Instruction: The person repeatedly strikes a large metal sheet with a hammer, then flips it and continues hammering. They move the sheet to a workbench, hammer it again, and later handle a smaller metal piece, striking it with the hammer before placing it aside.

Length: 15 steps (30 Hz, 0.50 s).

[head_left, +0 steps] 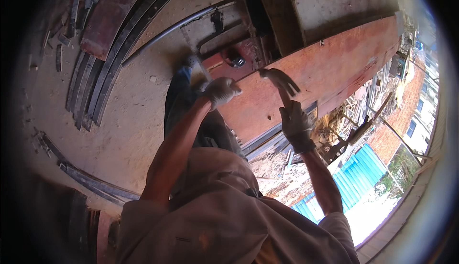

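Observation:
My right hand (295,122), in a pale glove with a dark cuff, grips a claw hammer (283,83) by its handle. The hammer's head is raised over a long reddish board (311,80). At the left edge of that board, my left hand (222,92) is closed in a ribbed whitish glove. Its fingers are pressed together, and whatever they hold is too small to make out. Just beyond the left hand, a dark round thing with a shiny metal part (236,62) rests on a smaller red panel (217,69).
Long dark beams (103,85) and a red-brown panel (107,34) lie on the dusty floor at the far left. A metal pipe (167,32) stretches across the floor. To the right, past the board, are scrap wood (382,80) and a blue corrugated sheet (356,175) below.

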Each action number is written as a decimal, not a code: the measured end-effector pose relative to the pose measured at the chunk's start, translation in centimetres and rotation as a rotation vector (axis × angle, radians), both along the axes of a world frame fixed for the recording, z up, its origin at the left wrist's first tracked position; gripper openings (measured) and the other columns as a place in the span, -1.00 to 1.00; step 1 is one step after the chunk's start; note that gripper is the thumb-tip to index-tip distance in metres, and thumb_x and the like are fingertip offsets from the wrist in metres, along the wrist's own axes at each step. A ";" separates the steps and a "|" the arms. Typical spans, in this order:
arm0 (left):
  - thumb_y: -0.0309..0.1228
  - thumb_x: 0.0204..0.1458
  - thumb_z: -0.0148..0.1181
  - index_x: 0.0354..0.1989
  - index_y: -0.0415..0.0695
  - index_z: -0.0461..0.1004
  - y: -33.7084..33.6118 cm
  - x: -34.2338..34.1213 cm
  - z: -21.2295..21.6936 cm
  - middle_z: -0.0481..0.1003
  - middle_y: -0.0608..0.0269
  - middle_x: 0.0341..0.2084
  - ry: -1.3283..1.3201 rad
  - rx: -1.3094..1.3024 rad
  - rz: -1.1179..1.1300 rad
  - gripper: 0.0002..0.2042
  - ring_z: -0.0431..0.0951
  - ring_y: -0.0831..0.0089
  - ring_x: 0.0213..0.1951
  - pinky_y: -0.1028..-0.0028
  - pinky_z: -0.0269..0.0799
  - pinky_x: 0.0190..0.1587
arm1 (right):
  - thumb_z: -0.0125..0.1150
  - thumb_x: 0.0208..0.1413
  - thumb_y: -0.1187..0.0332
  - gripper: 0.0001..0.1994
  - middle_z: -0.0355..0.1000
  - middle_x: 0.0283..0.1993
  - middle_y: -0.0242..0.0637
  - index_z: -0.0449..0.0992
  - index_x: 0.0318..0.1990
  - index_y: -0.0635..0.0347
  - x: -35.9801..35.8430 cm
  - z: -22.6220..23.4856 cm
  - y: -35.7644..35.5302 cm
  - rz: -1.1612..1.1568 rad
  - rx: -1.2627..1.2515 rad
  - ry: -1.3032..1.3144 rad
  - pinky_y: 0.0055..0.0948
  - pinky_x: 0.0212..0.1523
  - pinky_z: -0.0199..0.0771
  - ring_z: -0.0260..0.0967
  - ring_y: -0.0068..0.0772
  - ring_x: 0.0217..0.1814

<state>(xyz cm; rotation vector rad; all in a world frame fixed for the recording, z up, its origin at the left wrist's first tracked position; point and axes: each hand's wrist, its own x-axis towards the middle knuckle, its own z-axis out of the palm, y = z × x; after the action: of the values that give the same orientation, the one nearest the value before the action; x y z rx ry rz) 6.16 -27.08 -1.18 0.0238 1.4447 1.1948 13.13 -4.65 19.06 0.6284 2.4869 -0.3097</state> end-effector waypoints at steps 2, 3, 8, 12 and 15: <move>-0.26 0.18 0.41 -0.27 -0.19 0.63 0.4 -0.4 -0.2 0.61 0.35 -0.45 0.014 0.056 0.128 -0.78 0.53 0.58 -0.36 0.44 0.48 -0.23 | 0.26 0.32 0.18 -0.72 0.55 -0.35 0.15 0.39 -0.01 0.14 0.3 -1.1 0.2 0.033 -0.009 0.097 0.26 -0.34 0.44 0.53 0.39 -0.27; -0.26 0.18 0.42 -0.27 -0.19 0.63 0.7 -0.5 -0.2 0.61 0.35 -0.46 -0.031 0.137 0.141 -0.78 0.53 0.59 -0.36 0.45 0.48 -0.24 | 0.27 0.32 0.19 -0.71 0.55 -0.35 0.15 0.40 0.00 0.14 -0.1 -1.6 0.6 0.099 -0.009 0.096 0.26 -0.35 0.44 0.53 0.39 -0.29; -0.26 0.16 0.45 -0.30 -0.17 0.64 2.1 -0.4 -0.2 0.58 0.40 -0.50 0.036 0.010 0.078 -0.78 0.51 0.61 -0.39 0.47 0.45 -0.27 | 0.26 0.32 0.17 -0.72 0.55 -0.39 0.10 0.37 -0.08 0.15 -0.6 -2.3 1.9 0.040 0.017 0.178 0.24 -0.39 0.44 0.52 0.35 -0.35; -0.23 0.20 0.40 -0.28 -0.16 0.64 1.8 -0.7 -0.2 0.58 0.39 -0.49 0.059 0.028 0.055 -0.77 0.49 0.61 -0.41 0.48 0.44 -0.28 | 0.23 0.33 0.24 -0.77 0.54 -0.44 0.00 0.34 -0.08 0.14 1.4 -2.5 1.2 0.153 0.071 0.176 0.15 -0.44 0.48 0.53 0.23 -0.43; -0.14 0.28 0.31 -0.12 -0.17 0.63 0.8 -2.6 -0.7 0.61 0.31 -0.40 0.056 0.043 -0.103 -0.70 0.51 0.60 -0.37 0.47 0.45 -0.26 | 0.14 0.37 0.24 -0.81 0.53 -0.45 0.03 0.35 -0.07 0.14 3.1 -4.0 0.2 0.083 0.066 0.228 0.19 -0.42 0.48 0.54 0.23 -0.42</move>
<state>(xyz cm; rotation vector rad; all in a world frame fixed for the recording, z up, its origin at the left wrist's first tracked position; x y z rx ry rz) 3.58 -26.28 -1.92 0.1607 1.4489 1.1482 16.24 -4.47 15.05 0.5400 2.7434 -0.2819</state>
